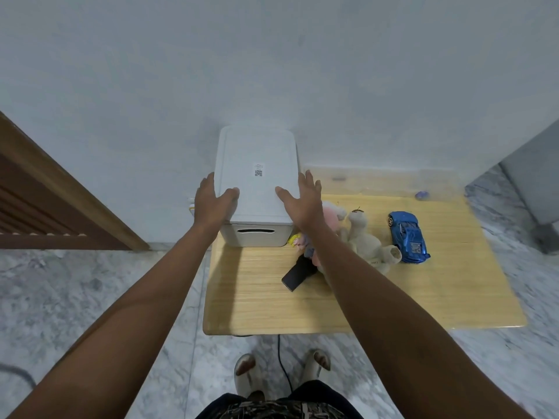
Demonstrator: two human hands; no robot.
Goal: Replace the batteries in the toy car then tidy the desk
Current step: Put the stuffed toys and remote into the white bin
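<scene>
A white storage box [257,189] with a flat lid and a small QR label stands at the far left of the wooden desk [453,291], against the wall. My left hand [213,199] grips the lid's left edge and my right hand [302,198] grips its right edge, thumbs on top. The blue toy car [407,236] lies on the desk to the right, apart from both hands. A black remote-like block [298,276] lies near the desk's middle, partly under my right forearm.
A cream plush toy [367,240], a pink plush [332,214] and a small yellow-haired doll [296,239] lie between box and car. A small purple item [422,194] sits at the far right. Wooden slatted furniture [45,201] stands left; marble floor surrounds the desk.
</scene>
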